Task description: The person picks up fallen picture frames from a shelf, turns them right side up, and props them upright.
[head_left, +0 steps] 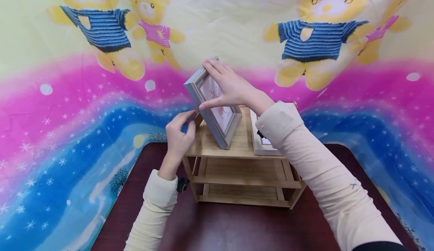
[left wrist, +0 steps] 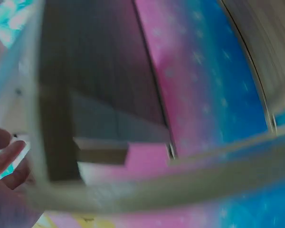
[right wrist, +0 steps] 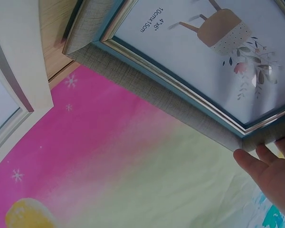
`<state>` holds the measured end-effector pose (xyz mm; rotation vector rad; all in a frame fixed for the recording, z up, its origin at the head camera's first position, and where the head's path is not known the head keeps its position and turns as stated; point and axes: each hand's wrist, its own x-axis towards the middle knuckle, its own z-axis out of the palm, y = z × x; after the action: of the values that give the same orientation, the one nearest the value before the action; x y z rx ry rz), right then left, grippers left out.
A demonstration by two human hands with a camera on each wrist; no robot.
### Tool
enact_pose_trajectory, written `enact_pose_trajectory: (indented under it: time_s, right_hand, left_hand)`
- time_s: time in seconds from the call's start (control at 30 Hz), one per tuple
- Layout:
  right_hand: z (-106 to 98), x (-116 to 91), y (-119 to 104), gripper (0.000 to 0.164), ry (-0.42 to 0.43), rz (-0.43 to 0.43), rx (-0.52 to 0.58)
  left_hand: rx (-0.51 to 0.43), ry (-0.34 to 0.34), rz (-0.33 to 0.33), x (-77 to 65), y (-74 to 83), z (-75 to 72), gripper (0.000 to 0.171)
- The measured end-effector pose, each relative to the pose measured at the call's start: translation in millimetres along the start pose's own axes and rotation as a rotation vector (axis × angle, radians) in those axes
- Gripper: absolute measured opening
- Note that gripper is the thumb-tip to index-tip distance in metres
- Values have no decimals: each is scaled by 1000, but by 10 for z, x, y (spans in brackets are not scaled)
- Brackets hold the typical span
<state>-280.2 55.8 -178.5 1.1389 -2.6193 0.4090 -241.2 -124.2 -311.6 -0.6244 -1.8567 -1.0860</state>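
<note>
A grey picture frame [head_left: 222, 108], with an animal print under its glass, stands tilted on the top shelf of a small wooden rack [head_left: 210, 145]. My right hand [head_left: 234, 89] grips it, fingers over the top edge and thumb against the left side. Fingertips of that hand also show at a corner of the frame [right wrist: 166, 109] in the right wrist view. My left hand [head_left: 181, 134] has bent fingers at the frame's back left, beside a narrow brown piece [head_left: 199, 119]. Whether they pinch that piece is hidden. In the left wrist view, rack parts partly cover the left fingers [left wrist: 9, 156].
A second, white frame [head_left: 266, 151] lies on the rack's right side, partly behind my right sleeve. The rack has lower shelves [head_left: 242, 170] and stands on a dark red table [head_left: 217, 228]. A printed bear cloth [head_left: 237, 25] hangs close behind.
</note>
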Motion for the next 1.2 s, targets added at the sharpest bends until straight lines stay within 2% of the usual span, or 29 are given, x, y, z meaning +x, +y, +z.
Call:
enact_pose_trajectory:
  time_s: [0.07, 0.17, 0.23, 0.33, 0.5, 0.63, 0.83, 1.03, 1.2]
  right_hand:
    - [0, 4, -2, 110, 5, -3, 3]
    - [2, 12, -10, 108, 13, -15, 7]
    - [8, 21, -17, 108, 17, -23, 12]
    - [18, 38, -24, 106, 19, -33, 18]
    - [15, 52, 0, 104, 19, -35, 53]
    - [-1, 61, 56, 98, 12, -21, 104]
    - [-32, 130, 177, 86, -7, 65, 204]
    - [-46, 197, 321, 82, -22, 138, 286]
    - [-33, 203, 413, 79, -57, 145, 439]
  left_hand:
    - [-74, -14, -24, -44, 75, 30, 31]
    - [-140, -76, -68, -102, 178, 89, 50]
    - [-130, -102, -93, -130, 230, 136, 62]
    - [-97, -93, -107, -163, 271, 197, 69]
    - [-79, -40, -82, -178, 305, 249, 67]
    - [-97, -34, -80, -177, 330, 264, 64]
    - [-136, -19, -115, -191, 340, 289, 63]
    - [-160, -26, -118, -201, 357, 319, 62]
    - [-118, -30, -135, -219, 359, 325, 62]
